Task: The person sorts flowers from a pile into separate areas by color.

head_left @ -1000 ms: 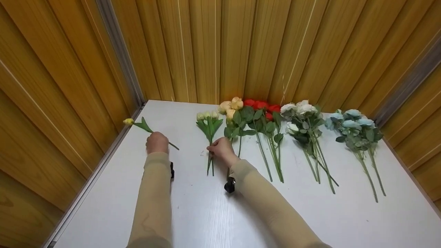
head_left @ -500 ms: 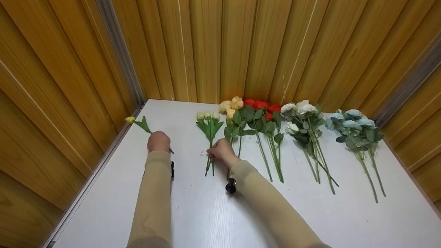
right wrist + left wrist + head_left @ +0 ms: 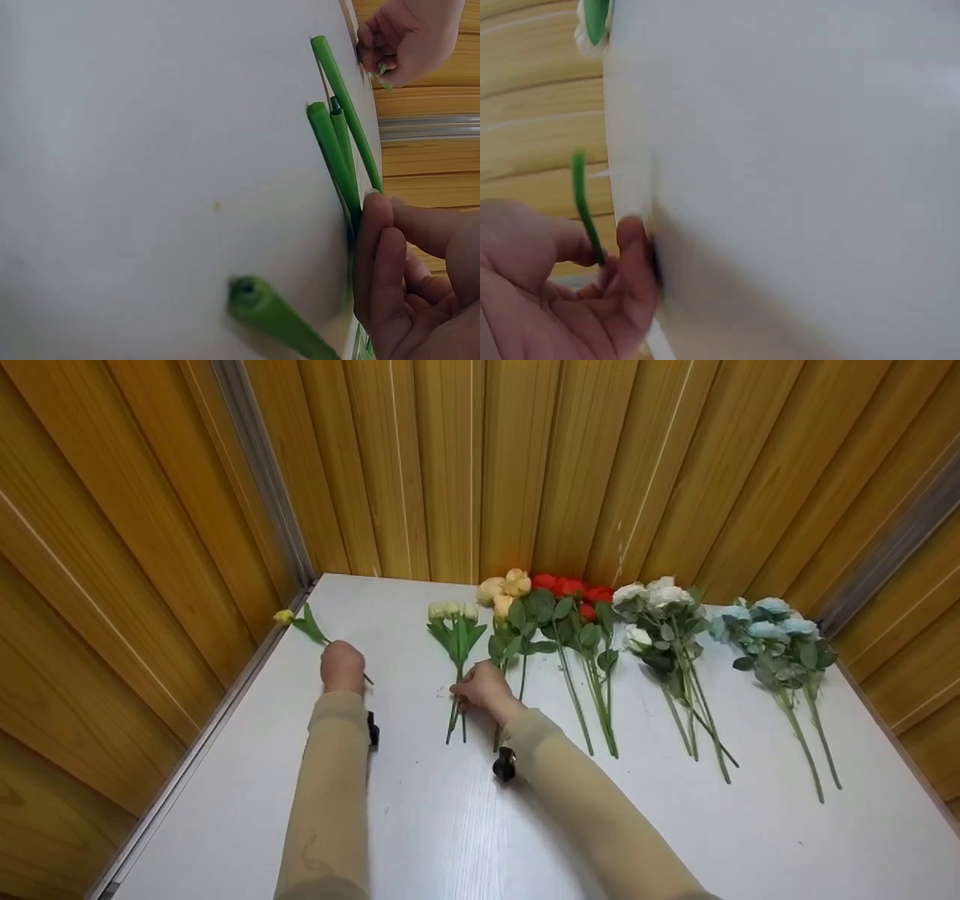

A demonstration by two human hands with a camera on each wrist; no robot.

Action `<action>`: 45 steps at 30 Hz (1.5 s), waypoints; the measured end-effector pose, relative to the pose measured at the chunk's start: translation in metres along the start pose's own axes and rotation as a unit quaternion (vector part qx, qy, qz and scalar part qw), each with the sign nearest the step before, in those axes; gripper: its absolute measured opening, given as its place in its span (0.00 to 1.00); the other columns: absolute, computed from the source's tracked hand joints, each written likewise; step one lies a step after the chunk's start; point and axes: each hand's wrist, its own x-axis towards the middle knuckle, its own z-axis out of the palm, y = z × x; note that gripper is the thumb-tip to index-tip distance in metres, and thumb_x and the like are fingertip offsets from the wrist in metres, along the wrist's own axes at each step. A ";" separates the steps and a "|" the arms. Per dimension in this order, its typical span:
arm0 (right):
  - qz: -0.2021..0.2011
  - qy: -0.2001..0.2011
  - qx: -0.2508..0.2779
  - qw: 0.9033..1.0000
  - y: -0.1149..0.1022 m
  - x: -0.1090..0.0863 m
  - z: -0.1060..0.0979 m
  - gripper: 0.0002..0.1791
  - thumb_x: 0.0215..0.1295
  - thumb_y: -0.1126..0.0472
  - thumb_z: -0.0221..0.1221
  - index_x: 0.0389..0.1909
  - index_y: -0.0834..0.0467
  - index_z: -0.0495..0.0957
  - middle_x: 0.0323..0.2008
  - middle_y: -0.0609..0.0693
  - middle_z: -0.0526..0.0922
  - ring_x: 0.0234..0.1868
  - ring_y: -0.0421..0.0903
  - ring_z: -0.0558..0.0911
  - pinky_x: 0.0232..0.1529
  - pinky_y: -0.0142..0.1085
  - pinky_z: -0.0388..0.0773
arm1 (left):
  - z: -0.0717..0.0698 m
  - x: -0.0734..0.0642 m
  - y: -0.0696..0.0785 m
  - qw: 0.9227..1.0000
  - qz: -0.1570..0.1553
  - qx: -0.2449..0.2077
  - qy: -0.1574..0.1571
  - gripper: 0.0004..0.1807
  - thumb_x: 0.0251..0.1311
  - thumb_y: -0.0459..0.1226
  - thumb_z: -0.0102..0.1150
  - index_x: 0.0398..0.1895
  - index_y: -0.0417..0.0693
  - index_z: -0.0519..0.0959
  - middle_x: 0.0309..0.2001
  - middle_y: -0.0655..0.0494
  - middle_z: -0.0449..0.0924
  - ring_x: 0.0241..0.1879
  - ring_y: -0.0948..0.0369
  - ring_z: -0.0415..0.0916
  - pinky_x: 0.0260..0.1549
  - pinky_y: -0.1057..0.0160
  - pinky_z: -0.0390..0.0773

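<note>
My left hand (image 3: 343,667) pinches the stem of a yellow tulip (image 3: 283,616) near the table's left edge. Its bud and leaves point up and left, and in the left wrist view a green stem (image 3: 586,208) sticks out beyond my thumb and fingers. To the right, my right hand (image 3: 486,688) pinches the stems of several pale white-green tulips (image 3: 452,615), which lie on the table with their buds toward the back wall. In the right wrist view, the tulip stems (image 3: 335,154) run between thumb and fingers, their cut ends jutting out.
Right of my right hand lie peach flowers (image 3: 501,591), red flowers (image 3: 570,589), white roses (image 3: 664,598) and light blue flowers (image 3: 766,622), stems toward me. Wood-panelled walls (image 3: 420,472) enclose the white table (image 3: 442,817) at the back and sides.
The yellow tulip has turned slightly in my left hand and its bud has shifted a little up and right; less stem shows beyond the hand. My right hand has barely moved.
</note>
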 end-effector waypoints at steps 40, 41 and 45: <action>-0.067 0.031 0.082 0.994 -0.016 -0.008 -0.014 0.16 0.73 0.56 0.62 0.45 0.66 0.88 0.34 0.55 0.91 0.32 0.41 0.87 0.32 0.29 0.80 | 0.056 -0.062 0.087 0.903 0.046 -0.406 -0.134 0.08 0.69 0.27 0.61 0.46 0.38 0.74 0.42 0.42 0.89 0.35 0.60 0.89 0.39 0.63 0.88; -0.067 0.031 0.081 0.994 -0.016 -0.009 -0.015 0.15 0.72 0.56 0.62 0.44 0.66 0.88 0.32 0.53 0.91 0.30 0.40 0.85 0.32 0.29 0.79 | 0.059 -0.065 0.088 0.904 0.054 -0.401 -0.137 0.08 0.69 0.27 0.61 0.48 0.37 0.74 0.43 0.41 0.89 0.36 0.60 0.90 0.41 0.61 0.88; -0.075 0.033 0.075 0.994 -0.012 -0.016 -0.019 0.10 0.70 0.61 0.64 0.39 0.65 0.88 0.26 0.48 0.87 0.25 0.37 0.80 0.28 0.28 0.76 | 0.068 -0.076 0.091 0.909 0.073 -0.380 -0.154 0.11 0.69 0.29 0.61 0.52 0.35 0.76 0.46 0.40 0.89 0.40 0.57 0.90 0.47 0.56 0.88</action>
